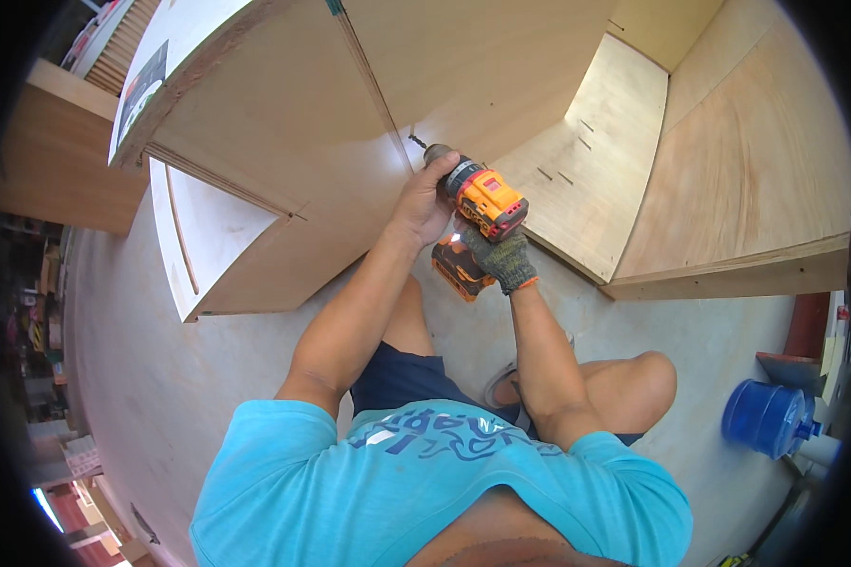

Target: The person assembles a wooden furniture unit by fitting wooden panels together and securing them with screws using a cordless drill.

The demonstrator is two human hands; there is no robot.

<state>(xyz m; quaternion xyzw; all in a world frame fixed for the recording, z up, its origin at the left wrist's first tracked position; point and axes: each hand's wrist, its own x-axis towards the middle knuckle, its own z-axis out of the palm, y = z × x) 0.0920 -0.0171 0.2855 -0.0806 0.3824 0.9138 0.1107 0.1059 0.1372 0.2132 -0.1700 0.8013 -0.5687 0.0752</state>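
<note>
Though boxy, plastic drill [490,197] in knit glove [509,263]; spiral bit [416,140]

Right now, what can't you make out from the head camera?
In the head view:
- Drill trigger: hidden by the gloved right hand.
- Drill bit: too small to tell whether its tip touches the wood.
- Wooden cabinet: far end cut off by the top edge.
- Clutter at far left: too dark and blurred.

Drill [490,195] in orange-yellow and black, touched with red.
Knit glove [503,259] mottled grey-green, orange-edged. Shirt [284,482] turquoise, navy-lettered; shorts [399,376] dark navy. Wood panel [742,180] at right tan with streaked grain; floor [227,369] pale grey; jug [761,418] translucent blue.
</note>
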